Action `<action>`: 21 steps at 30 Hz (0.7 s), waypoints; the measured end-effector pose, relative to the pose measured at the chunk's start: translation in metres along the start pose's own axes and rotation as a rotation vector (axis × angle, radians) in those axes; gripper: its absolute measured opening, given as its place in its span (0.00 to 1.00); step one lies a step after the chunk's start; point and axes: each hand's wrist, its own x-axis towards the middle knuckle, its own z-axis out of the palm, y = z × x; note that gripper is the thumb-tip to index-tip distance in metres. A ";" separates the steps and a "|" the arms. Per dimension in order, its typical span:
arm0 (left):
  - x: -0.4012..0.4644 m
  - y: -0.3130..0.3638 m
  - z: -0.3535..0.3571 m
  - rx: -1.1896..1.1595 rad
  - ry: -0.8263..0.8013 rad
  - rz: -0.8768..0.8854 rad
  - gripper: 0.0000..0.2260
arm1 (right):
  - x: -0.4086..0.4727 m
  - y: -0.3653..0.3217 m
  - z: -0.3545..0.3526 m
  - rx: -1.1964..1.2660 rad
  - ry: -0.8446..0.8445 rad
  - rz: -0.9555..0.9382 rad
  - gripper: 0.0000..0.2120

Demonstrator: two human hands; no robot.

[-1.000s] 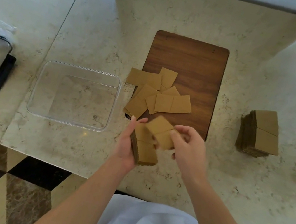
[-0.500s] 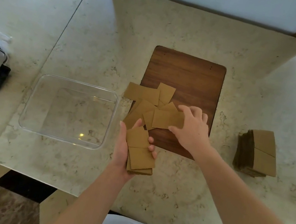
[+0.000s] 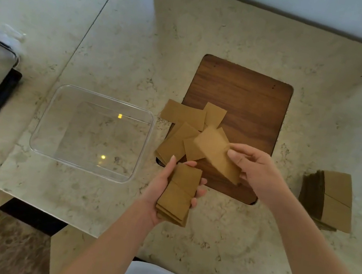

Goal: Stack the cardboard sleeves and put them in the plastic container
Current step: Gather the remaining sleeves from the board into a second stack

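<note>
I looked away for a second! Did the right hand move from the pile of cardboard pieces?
Yes. The right hand has lifted one cardboard piece off the pile and drawn back toward the near edge of the wooden board, nearer the left hand's stack.

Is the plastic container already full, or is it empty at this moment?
Empty. Through the clear container only the marble counter shows, and no sleeve lies in it.

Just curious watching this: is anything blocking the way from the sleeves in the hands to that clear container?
Nothing visible. The container sits open on bare counter just left of the left hand and its stack.
</note>
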 end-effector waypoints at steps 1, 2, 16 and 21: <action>0.000 0.000 0.001 0.022 -0.012 -0.034 0.32 | -0.003 -0.008 -0.002 -0.089 -0.176 0.029 0.10; 0.000 0.000 0.003 0.077 -0.020 -0.052 0.35 | -0.004 -0.014 -0.001 -0.225 -0.349 0.052 0.10; 0.003 0.004 0.021 0.071 -0.122 0.029 0.25 | 0.047 -0.039 0.036 -0.729 0.024 -0.246 0.27; 0.000 0.005 0.003 -0.053 -0.031 0.153 0.25 | 0.062 -0.019 0.043 -1.133 0.056 -0.102 0.33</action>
